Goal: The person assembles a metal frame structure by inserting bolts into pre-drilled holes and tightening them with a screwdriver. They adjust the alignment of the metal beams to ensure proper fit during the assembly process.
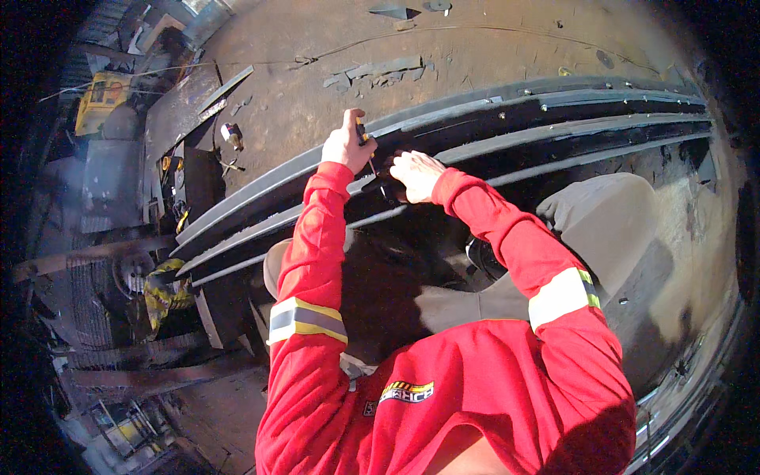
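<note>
Left hand [343,147] grips screwdriver [361,129], 12 o'clock: likely light, stiff, best held by handle. Right hand [417,175] curled; grip can't tell.

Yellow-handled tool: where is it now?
In the head view, the yellow-handled tool is in the left hand, left of the right hand, by long dark strips.

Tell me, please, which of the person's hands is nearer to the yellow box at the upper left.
Left. The left hand, gripping a tool, is right of the yellow box, well apart from it; the right hand, over the strips, is even farther right.
</note>
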The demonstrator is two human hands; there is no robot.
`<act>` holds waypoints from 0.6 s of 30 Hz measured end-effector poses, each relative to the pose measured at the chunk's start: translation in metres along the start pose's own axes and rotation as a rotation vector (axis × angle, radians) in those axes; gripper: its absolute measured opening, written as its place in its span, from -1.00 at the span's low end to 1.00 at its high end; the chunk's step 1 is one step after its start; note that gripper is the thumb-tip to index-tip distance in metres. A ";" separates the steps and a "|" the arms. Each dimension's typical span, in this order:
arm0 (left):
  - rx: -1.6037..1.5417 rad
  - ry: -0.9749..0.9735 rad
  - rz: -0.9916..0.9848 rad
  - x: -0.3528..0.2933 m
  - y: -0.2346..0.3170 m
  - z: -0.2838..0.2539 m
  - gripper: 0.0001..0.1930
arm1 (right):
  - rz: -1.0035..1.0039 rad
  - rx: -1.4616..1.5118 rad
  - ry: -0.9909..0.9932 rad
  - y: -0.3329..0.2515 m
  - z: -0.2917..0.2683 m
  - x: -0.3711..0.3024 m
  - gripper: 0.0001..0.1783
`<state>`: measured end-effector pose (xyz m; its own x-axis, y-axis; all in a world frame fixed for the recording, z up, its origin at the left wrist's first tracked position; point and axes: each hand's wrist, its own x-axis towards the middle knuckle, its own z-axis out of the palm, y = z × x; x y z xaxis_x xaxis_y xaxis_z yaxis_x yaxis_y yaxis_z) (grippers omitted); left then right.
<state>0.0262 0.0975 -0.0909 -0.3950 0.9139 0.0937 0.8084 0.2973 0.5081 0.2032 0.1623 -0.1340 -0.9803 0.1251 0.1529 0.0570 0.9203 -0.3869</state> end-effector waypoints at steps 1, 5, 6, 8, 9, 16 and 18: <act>-0.011 0.008 0.009 0.001 -0.003 -0.001 -0.44 | -0.023 -0.001 0.015 0.001 -0.003 -0.005 -0.60; -0.031 0.077 0.048 0.009 -0.012 -0.001 -0.49 | -0.021 0.052 0.109 0.015 -0.018 -0.038 -0.47; -0.037 0.101 0.057 0.012 -0.015 0.002 -0.51 | -0.002 0.067 0.090 0.025 -0.028 -0.051 -0.47; -0.037 0.126 0.005 0.019 -0.011 0.004 -0.52 | 0.047 0.053 0.068 0.052 -0.051 -0.082 -0.50; -0.032 0.136 -0.023 0.020 -0.010 0.003 -0.53 | 0.072 0.031 0.068 0.065 -0.058 -0.096 -0.53; -0.099 0.472 -0.133 0.044 -0.038 -0.012 -0.58 | 0.281 0.017 0.221 0.130 -0.102 -0.162 -0.71; -0.240 0.725 -0.119 0.061 -0.057 -0.039 -0.61 | 0.291 0.039 0.253 0.144 -0.102 -0.170 -0.71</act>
<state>-0.0604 0.1256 -0.0809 -0.7270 0.4459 0.5222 0.6588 0.2382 0.7136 0.3969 0.3113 -0.1229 -0.8460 0.4713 0.2494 0.3145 0.8187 -0.4805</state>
